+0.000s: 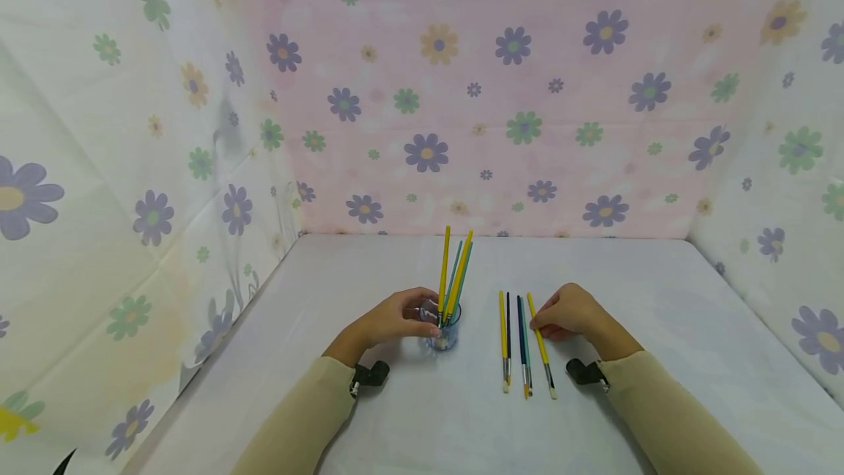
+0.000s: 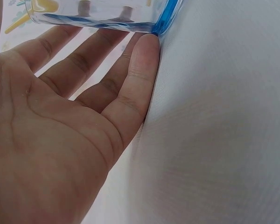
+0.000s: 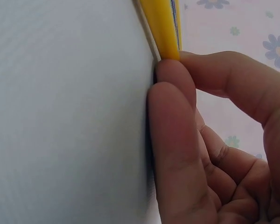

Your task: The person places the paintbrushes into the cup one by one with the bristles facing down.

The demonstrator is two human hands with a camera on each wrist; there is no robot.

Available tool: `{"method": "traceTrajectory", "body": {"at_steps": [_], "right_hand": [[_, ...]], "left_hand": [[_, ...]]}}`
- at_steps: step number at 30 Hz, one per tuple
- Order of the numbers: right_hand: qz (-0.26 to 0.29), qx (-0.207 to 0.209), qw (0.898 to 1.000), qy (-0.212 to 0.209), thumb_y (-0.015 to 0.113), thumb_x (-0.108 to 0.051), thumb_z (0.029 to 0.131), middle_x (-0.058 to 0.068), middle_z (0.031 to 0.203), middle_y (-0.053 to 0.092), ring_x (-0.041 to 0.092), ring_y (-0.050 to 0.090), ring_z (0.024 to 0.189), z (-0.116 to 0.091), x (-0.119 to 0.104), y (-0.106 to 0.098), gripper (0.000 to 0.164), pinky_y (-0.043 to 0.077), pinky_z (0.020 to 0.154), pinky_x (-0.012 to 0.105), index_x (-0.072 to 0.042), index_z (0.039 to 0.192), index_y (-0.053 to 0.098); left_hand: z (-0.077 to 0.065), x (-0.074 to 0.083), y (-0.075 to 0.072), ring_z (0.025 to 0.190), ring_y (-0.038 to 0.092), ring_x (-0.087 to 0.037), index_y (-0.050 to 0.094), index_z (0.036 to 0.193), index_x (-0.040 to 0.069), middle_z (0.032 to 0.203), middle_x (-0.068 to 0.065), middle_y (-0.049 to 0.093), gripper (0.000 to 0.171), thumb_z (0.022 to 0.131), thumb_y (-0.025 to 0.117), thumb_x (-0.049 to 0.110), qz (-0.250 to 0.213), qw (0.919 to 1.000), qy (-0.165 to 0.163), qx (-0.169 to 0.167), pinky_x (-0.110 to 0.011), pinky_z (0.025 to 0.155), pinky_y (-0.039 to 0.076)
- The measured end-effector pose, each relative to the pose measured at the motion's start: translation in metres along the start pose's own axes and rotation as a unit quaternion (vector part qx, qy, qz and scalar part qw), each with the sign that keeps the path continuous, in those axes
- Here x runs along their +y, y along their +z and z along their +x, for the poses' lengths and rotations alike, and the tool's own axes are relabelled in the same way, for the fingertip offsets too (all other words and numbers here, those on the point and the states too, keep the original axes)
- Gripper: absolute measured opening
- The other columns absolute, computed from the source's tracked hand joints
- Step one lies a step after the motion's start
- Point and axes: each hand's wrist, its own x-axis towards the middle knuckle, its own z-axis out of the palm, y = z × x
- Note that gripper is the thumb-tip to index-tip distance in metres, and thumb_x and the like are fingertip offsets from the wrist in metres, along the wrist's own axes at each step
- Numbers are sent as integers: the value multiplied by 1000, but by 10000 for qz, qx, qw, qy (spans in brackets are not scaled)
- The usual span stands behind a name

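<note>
A clear glass [image 1: 443, 340] with a bluish tint stands on the white table, and my left hand [image 1: 393, 316] holds it, thumb at the near side and fingers behind. Yellow paintbrushes [image 1: 445, 262] and teal paintbrushes [image 1: 455, 270] lean in it, handles up. In the left wrist view, fingertips meet the lower wall of the glass [image 2: 98, 21]. My right hand [image 1: 568, 314] pinches the handle of the rightmost yellow paintbrush [image 1: 539, 339], whose bristles point toward me. The right wrist view has thumb and fingertips right at the yellow handle [image 3: 163, 30], low by the tabletop.
Left of the pinched brush lie several more paintbrushes, side by side: a yellow one [image 1: 503, 328], a black one [image 1: 508, 325], a dark blue one [image 1: 522, 332] and a teal one [image 1: 525, 343]. Flowered cloth [image 1: 475, 94] walls in the table [image 1: 409, 416] at the back and sides.
</note>
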Motion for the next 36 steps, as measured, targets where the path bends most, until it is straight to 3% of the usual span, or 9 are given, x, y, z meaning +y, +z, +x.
{"method": "traceTrajectory", "body": {"at_steps": [18,28,36], "right_hand": [[666,-192,9974,-211,87,-21,81,10,85,75,18,71,69,1,3,-6,34,62,65,31,1,103,73],[780,-141,9962,-349,85,-26,86,12,94,75,21,72,76,-5,-9,-13,40,63,69,32,1,112,71],[905,-128,9947,-470,82,-23,88,12,94,75,20,72,77,-7,-14,-13,36,64,71,33,1,113,71]], "left_hand": [[-2,0,2,114,68,-17,60,135,27,125,2,69,57,85,85,41,-15,10000,-22,1,-47,109,50],[-2,-1,0,115,68,-15,60,133,29,125,3,68,56,85,86,39,47,10000,-8,33,-46,109,50],[-2,0,0,115,68,-15,60,134,29,126,4,68,55,86,85,39,70,10000,-31,21,-46,110,49]]}}
